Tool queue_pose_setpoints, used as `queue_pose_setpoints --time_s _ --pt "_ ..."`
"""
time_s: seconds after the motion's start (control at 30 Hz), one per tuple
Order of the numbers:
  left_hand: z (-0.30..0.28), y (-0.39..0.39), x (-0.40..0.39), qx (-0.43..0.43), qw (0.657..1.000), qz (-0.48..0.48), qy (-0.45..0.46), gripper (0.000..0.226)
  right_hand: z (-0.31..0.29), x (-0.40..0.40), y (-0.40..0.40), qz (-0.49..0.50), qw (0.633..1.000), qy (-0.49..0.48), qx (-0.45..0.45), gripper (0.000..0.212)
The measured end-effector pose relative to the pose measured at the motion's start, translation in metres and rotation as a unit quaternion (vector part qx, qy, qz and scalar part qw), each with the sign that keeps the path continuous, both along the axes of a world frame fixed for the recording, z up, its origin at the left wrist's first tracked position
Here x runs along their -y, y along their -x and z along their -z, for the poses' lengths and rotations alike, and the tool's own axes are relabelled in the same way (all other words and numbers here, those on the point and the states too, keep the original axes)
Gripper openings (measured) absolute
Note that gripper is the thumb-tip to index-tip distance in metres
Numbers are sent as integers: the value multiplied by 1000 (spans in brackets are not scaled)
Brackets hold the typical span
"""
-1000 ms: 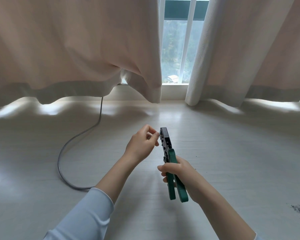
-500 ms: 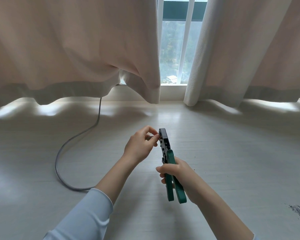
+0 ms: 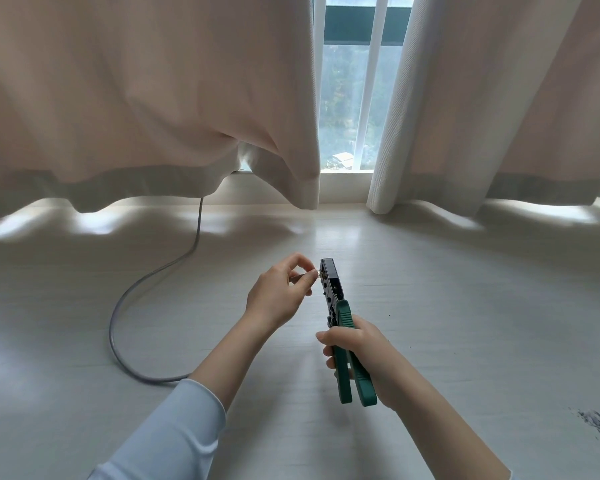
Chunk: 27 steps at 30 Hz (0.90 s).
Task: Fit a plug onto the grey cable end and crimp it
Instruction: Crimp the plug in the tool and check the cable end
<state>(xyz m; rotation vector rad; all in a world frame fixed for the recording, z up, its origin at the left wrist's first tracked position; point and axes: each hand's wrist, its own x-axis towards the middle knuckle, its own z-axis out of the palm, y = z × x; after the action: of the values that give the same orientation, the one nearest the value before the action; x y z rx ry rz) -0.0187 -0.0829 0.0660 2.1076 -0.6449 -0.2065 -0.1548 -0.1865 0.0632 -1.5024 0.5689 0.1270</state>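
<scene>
At frame centre the left hand [image 3: 278, 299] pinches a clear plug [image 3: 315, 274] against the crimper [image 3: 340, 327] head. The right hand [image 3: 357, 351] grips its green handles. The grey cable [image 3: 125, 306] loops across the floor [image 3: 465, 306] at left.

The crimping tool [image 3: 330, 289] in my right hand [image 3: 357, 344] has a dark, glossy metal head that catches the window light, and its green handles [image 3: 352, 382] look like matt plastic. The plug [image 3: 315, 273] pinched in my left hand [image 3: 278, 299] is clear, shiny plastic. The grey cable [image 3: 118, 323] has a smooth, dull rubbery jacket. The floor [image 3: 465, 306] under it is pale wood-look boards with a faint grain and a soft sheen. The curtains [image 3: 136, 98] are matt woven cloth, cream-pink. My sleeve [image 3: 163, 438] is soft, pale blue knit fabric.
</scene>
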Motion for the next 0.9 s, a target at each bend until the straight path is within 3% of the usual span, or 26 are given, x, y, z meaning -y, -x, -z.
queue_pose_setpoints --time_s 0.67,0.9 --pt "4 -3 -11 -18 1000 -3 16 11 6 2 4 94 995 10 8 70" --pt "2 -2 -12 -17 1000 -5 17 12 5 13 13 137 987 83 18 66"
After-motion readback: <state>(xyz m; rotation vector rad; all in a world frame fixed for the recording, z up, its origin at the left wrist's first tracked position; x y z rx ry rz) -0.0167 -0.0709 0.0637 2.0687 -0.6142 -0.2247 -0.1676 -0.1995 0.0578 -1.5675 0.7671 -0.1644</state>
